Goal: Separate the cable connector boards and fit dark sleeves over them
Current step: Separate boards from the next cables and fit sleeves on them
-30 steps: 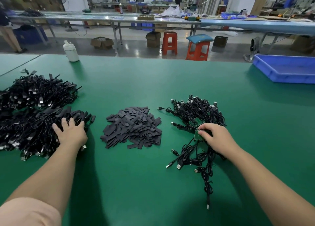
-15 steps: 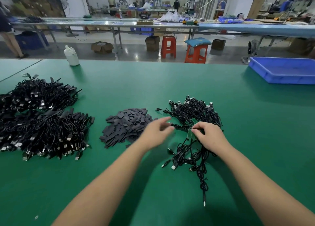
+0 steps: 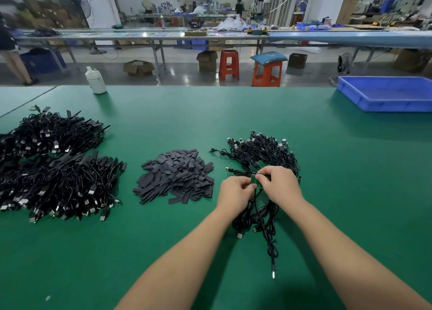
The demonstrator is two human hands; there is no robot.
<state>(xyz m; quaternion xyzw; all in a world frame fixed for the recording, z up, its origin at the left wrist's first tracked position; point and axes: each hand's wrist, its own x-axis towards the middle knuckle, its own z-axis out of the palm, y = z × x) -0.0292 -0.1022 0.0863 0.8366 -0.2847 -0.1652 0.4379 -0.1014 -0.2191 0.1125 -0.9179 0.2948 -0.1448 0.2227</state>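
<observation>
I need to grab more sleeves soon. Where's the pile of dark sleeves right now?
In the head view, the pile of dark sleeves lies mid-table, just left of the left hand, between the two cable heaps.

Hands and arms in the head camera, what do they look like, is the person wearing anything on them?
Both hands, left and right, are bare: no gloves, rings, watch or wrist strap visible. Both forearms are uncovered right to the bottom edge of the picture, with no sleeve in sight. No markings or cables are attached to them.
</observation>
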